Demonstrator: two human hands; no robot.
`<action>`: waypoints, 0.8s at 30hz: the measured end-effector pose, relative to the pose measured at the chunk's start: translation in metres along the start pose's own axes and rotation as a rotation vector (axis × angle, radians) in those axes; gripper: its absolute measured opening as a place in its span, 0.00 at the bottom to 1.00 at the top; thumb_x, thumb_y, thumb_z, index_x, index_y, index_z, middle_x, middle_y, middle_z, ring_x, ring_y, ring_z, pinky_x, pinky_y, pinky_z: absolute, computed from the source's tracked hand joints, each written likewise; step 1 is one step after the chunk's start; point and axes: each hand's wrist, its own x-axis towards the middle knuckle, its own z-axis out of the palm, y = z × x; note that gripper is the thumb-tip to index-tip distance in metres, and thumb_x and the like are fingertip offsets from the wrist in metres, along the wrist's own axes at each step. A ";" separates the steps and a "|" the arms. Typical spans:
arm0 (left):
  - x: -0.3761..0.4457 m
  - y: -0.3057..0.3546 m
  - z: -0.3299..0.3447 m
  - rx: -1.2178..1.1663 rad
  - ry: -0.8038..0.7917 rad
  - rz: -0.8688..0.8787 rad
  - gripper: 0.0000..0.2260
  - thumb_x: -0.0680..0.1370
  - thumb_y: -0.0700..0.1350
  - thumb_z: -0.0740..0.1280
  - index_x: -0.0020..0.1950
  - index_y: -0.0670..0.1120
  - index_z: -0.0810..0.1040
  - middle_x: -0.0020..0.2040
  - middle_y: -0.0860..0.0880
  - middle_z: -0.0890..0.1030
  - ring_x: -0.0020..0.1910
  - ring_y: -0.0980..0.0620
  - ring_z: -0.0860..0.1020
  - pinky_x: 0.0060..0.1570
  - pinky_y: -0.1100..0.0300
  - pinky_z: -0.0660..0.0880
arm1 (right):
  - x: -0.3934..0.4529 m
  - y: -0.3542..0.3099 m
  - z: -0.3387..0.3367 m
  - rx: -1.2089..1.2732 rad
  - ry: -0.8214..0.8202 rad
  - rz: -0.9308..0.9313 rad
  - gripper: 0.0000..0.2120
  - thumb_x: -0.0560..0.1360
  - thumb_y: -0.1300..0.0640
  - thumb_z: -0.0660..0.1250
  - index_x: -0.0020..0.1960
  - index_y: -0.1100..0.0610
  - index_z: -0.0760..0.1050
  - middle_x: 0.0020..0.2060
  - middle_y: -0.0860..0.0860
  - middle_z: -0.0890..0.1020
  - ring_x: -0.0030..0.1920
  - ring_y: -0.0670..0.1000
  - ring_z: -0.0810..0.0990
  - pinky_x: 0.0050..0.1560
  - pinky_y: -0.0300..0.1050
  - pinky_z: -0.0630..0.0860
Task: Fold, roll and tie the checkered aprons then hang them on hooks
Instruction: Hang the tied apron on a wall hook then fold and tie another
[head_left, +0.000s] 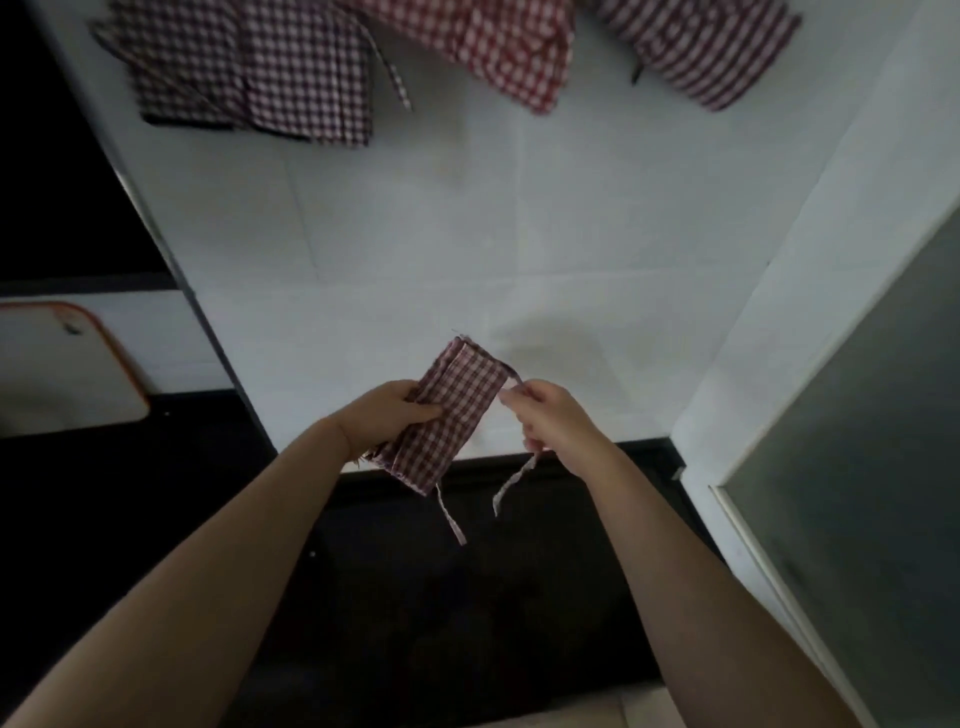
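Observation:
A folded red-and-white checkered apron (457, 410) is held up in front of the white tiled wall. My left hand (387, 415) grips its left side, thumb across the front. My right hand (550, 415) pinches one apron strap (511, 480) at the bundle's right edge; the strap's loose end hangs below my fist. A second strap (451, 514) dangles from the bundle's lower edge. Higher on the wall hang other aprons: a dark checkered one (249, 73), a red checkered one (493, 47) and a striped one (711, 52). No hooks are visible.
The white tiled wall (467, 234) meets a side wall at the right, next to a grey frosted panel (857, 467). A white board with an orange rim (67, 364) leans at the left. A dark counter or floor lies below my arms.

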 end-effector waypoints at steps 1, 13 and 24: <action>-0.007 0.006 -0.010 0.012 0.071 0.036 0.08 0.80 0.46 0.67 0.58 0.45 0.79 0.52 0.50 0.83 0.54 0.49 0.81 0.56 0.55 0.77 | -0.005 -0.014 0.004 0.065 0.026 -0.006 0.12 0.81 0.50 0.63 0.50 0.59 0.77 0.32 0.49 0.70 0.27 0.46 0.68 0.30 0.42 0.68; -0.057 0.035 -0.051 0.469 0.603 0.281 0.07 0.75 0.49 0.70 0.48 0.47 0.78 0.39 0.52 0.76 0.39 0.52 0.74 0.32 0.62 0.65 | -0.066 -0.128 0.091 -0.920 -0.063 -0.415 0.16 0.84 0.57 0.53 0.38 0.54 0.65 0.37 0.51 0.72 0.38 0.52 0.72 0.35 0.45 0.64; -0.075 0.027 -0.058 0.805 0.118 0.564 0.14 0.72 0.43 0.75 0.58 0.47 0.83 0.50 0.53 0.81 0.50 0.55 0.76 0.51 0.66 0.69 | -0.075 -0.175 0.067 -0.884 -0.055 -0.409 0.10 0.77 0.52 0.70 0.46 0.59 0.81 0.44 0.50 0.82 0.45 0.52 0.81 0.46 0.46 0.76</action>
